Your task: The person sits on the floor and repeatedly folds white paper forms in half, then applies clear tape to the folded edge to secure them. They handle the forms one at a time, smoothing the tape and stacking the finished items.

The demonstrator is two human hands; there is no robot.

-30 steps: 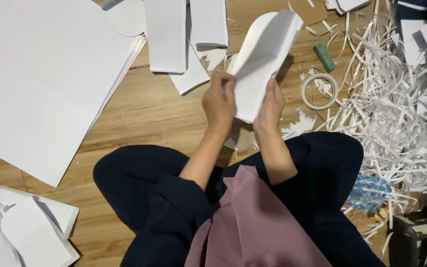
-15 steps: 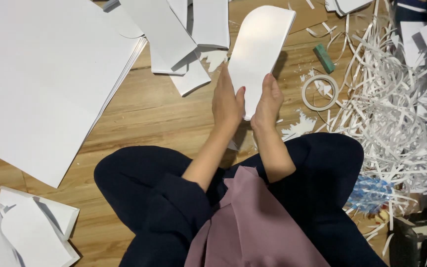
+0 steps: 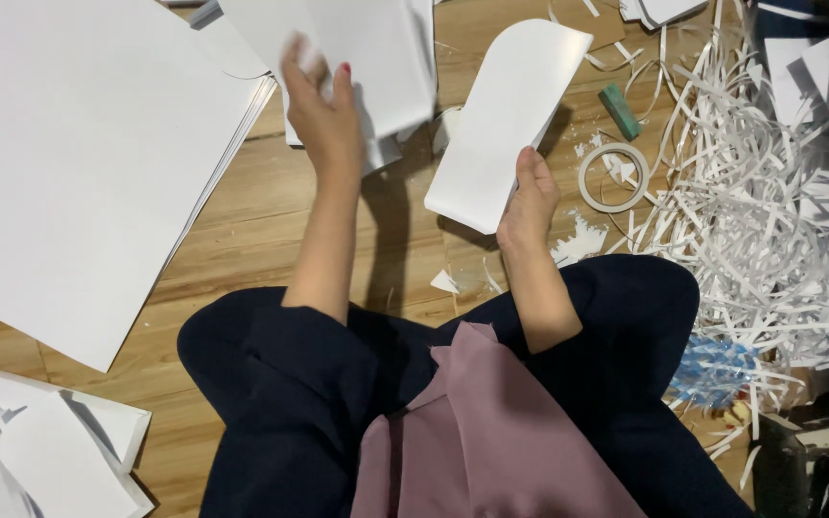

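My right hand [image 3: 528,200] grips the lower right edge of a white card piece with one rounded end [image 3: 503,115], held above the wooden floor. My left hand [image 3: 323,107] has reached up and left, onto a stack of white rectangular sheets [image 3: 376,48]; its fingers are blurred and touch or grasp the top sheet. I sit cross-legged in dark trousers [image 3: 280,384] and a mauve top [image 3: 491,441].
A large stack of white boards [image 3: 69,163] lies at the left. A roll of tape [image 3: 614,177] and a green eraser-like block [image 3: 619,111] lie right of the card. A heap of white paper strips [image 3: 769,211] fills the right. Cut white pieces [image 3: 40,451] lie at bottom left.
My left hand let go of the rounded card piece and moved up and left to the sheet stack. My right hand alone now holds the card.
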